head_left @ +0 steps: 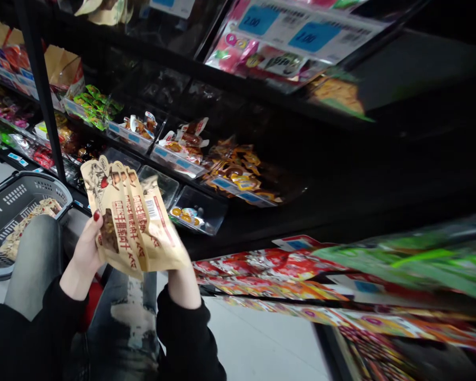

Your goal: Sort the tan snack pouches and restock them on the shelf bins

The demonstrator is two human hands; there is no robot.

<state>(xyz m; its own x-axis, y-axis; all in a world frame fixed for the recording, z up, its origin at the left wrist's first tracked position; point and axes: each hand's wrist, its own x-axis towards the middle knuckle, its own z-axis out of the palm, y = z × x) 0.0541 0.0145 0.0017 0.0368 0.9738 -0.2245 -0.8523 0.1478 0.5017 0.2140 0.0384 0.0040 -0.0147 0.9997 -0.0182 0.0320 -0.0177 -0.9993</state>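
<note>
Several tan snack pouches (122,222) with red lettering are fanned out in front of me, above my knees. They bear a line drawing at the top and a barcode label on the rightmost one. My left hand (88,244) is closed on their left edge, its thumb with a red nail lying on the front. Behind the lower right of the pouches is my right hand (183,283), which holds them from that side. Its fingers are hidden by the pouches, and only the wrist area shows.
A grey shopping basket (65,193) with similar pouches inside stands at the left by my knee. Ahead, black shelves hold clear bins of wrapped snacks (238,169). Red snack packets (262,264) and blurred green packets (412,259) jut out at the right. Price tags (301,32) hang overhead.
</note>
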